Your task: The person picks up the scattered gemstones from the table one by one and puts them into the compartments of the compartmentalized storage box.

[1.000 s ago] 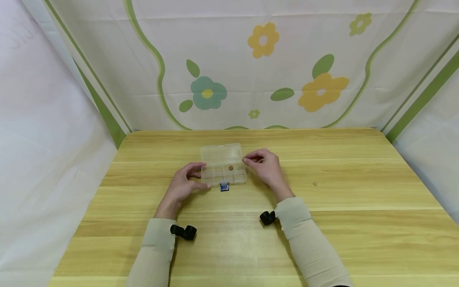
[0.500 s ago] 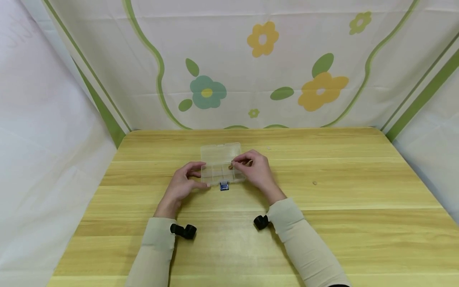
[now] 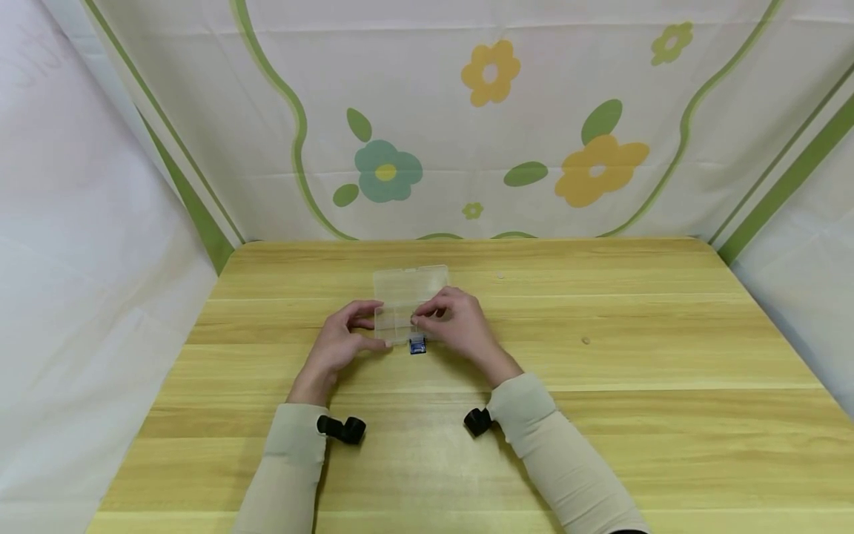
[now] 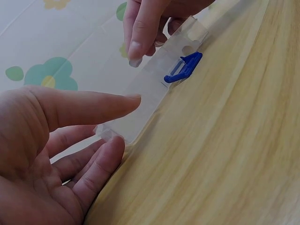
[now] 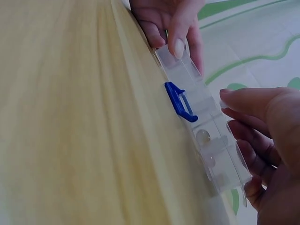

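A clear plastic compartment box [image 3: 387,326] lies on the table with its lid [image 3: 403,283] raised at the back and a blue latch [image 3: 417,346] at the front. My left hand [image 3: 339,343] holds the box's left end, thumb at the front corner. Over the middle compartments my right hand [image 3: 460,320] pinches a small, glassy-looking bead [image 4: 135,62] between thumb and forefinger, mostly hidden by the fingertips. In the right wrist view, a clear rounded bead [image 5: 203,137] lies in a compartment on the right side of the box.
One small pale bead [image 3: 586,341] lies on the wooden table [image 3: 667,430] to the right, and a fainter one [image 3: 500,276] lies behind the right hand. A white flowered curtain [image 3: 440,111] stands along the table's back edge.
My right hand has moved left from beside the box's right edge to over its middle compartments. The left hand and the box have stayed in place.
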Motion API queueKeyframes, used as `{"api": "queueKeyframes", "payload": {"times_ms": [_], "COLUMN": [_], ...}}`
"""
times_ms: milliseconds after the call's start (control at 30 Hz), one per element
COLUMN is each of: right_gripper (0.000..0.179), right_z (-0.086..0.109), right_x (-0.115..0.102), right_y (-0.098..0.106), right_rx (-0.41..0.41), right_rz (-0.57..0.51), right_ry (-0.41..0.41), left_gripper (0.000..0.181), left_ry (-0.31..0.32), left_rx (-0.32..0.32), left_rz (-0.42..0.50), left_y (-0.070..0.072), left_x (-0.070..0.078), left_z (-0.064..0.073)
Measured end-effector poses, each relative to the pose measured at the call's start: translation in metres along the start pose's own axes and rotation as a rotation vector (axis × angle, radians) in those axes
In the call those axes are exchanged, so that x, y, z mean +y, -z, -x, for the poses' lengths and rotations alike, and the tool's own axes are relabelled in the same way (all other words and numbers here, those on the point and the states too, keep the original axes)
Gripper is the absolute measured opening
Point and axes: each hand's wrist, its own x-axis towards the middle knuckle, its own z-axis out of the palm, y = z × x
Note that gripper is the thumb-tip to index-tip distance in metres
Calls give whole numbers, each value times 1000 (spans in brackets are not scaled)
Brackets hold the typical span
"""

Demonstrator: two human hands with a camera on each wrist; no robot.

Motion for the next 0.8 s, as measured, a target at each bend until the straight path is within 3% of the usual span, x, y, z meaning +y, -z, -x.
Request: {"api": "queueKeyframes", "payload": {"times_ms": [200, 800], "right_gripper": [6, 5], "right_z": [0, 1], "right_x": [-3, -3], "right_y": [-2, -4], "right_rx": [-21, -22], "right_rz": [84, 133], "right_ry": [2, 4], "left_gripper": [72, 74], "left_ry": [0, 18], "left_rx": [-2, -11], "left_rz": [1, 12], "left_y": [0, 0], "left_x": [1, 2], "left_z": [1, 1]}}
